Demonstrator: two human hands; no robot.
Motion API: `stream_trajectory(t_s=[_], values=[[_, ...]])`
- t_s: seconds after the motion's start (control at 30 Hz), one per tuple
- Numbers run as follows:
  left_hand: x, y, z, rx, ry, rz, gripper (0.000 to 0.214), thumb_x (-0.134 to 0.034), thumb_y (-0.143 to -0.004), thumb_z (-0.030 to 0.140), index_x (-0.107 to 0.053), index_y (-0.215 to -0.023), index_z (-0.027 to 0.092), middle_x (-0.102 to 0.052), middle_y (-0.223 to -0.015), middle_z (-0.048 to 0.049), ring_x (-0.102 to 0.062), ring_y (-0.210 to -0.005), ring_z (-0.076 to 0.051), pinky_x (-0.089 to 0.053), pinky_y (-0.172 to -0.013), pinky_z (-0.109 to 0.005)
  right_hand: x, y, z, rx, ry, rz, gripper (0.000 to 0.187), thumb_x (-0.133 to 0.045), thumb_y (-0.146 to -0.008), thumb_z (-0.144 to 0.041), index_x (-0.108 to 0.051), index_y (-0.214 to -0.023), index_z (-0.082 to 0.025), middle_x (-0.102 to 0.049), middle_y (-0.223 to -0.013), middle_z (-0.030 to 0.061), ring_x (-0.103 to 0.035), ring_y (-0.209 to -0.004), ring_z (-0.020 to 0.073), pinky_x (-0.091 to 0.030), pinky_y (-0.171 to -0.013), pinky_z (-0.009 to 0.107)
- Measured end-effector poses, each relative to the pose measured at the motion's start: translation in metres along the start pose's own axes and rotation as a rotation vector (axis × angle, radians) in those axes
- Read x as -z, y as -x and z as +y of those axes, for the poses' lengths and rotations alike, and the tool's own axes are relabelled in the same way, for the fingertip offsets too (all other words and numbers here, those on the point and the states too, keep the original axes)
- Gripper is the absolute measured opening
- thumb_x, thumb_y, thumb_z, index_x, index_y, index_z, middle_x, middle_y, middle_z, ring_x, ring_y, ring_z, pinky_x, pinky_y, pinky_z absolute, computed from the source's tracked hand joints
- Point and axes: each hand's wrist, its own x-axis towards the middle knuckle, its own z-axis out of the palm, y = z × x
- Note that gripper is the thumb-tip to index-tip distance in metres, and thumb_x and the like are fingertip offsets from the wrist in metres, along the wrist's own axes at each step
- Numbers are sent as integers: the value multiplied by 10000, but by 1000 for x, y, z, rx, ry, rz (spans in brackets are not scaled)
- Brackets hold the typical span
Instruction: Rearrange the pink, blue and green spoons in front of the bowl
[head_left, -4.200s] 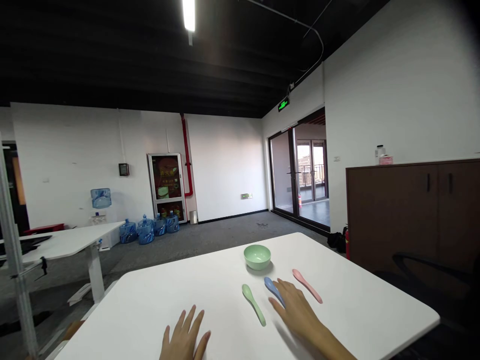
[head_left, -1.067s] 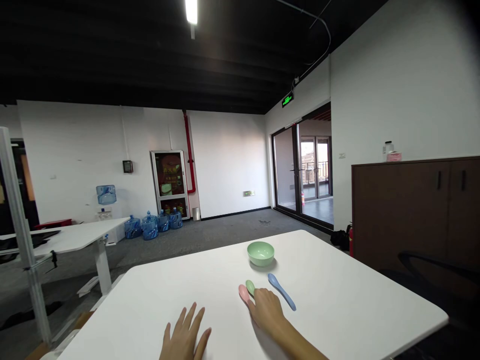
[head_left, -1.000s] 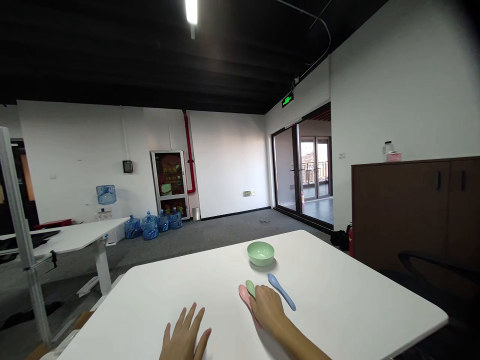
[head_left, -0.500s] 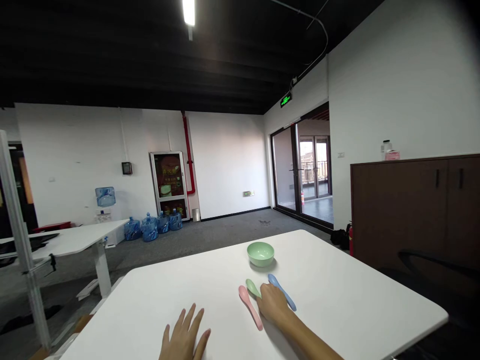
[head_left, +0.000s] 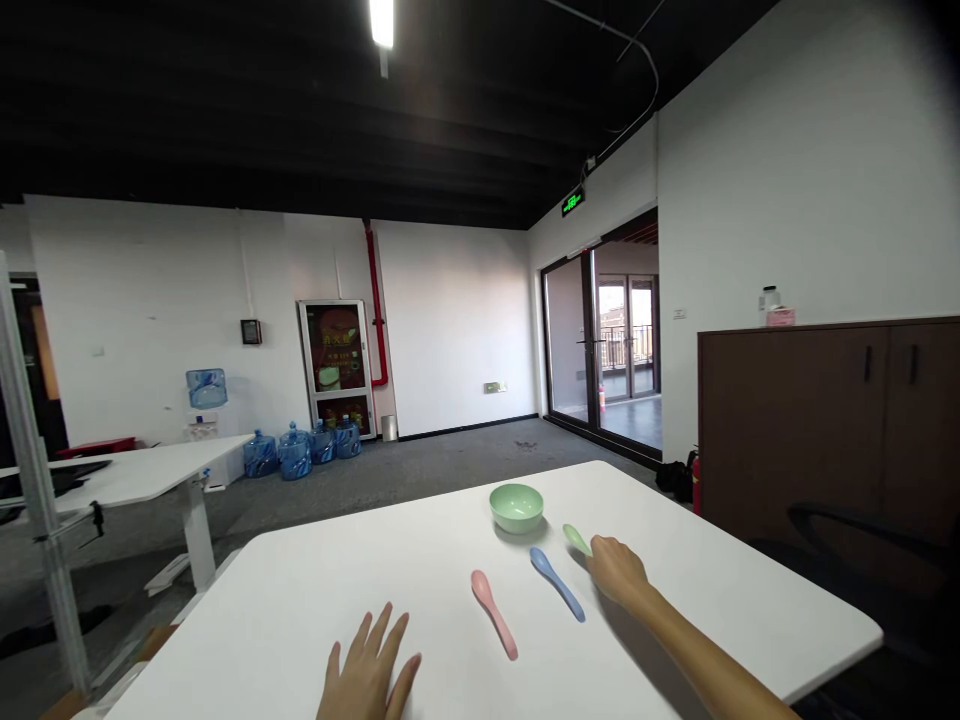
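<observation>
My right hand (head_left: 618,570) is closed around the handle of a green spoon (head_left: 575,538), whose bowl end points away from me. Left of it, a blue spoon (head_left: 556,584) lies slantwise on the white table (head_left: 300,600). Farther left rests a pink spoon (head_left: 493,614), roughly parallel to the blue one. A green bowl (head_left: 516,508) stands upright beyond the spoons, towards the far edge. My left hand (head_left: 366,668) lies with fingers spread at the near side of the table, left of the pink spoon and holding nothing.
Beyond the table's right edge are a dark chair (head_left: 832,520) and a brown cabinet (head_left: 787,420). Several blue water bottles (head_left: 295,455) stand on the floor by the far wall. Another white table (head_left: 161,465) with a metal post (head_left: 37,500) is at the left.
My right hand has carried the green spoon rightward, over from between the pink and blue spoons to the right of the blue one. The left hand has stayed in place.
</observation>
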Motion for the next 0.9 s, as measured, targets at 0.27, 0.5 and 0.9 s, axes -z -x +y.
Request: stream_trajectory(t_s=[0.27,0.5,0.9], values=[[-3,-3,-3,-13,2,37,534,-347,-986,416,-493,-1490,317,-451,-1622,-44,-386,-1515,-327,-387,-1192,-624,-17,-13,30,-27,36,-33,372,-383,-923,-52,-716,-1084,-93,-736,-1126,203,-726,-1006,288,-404,-688,324],[2,1,-1,5,-13,-6,547,-335,-989,431,-461,-1509,318,-425,-1638,-28,-365,-1526,-312,-368,-1211,-601,-22,-16,39,-41,49,-47,385,-366,-934,-55,-707,-1109,-100,-731,-1141,195,-719,-1028,287,-413,-694,323],[2,2,-3,18,14,-12,560,-321,-983,433,-468,-1508,305,-417,-1640,-35,-357,-1532,-320,-347,-1216,-617,-22,-13,36,-48,39,-44,380,-366,-924,-44,-713,-1070,-102,-740,-1110,187,-725,-994,277,-400,-675,312]])
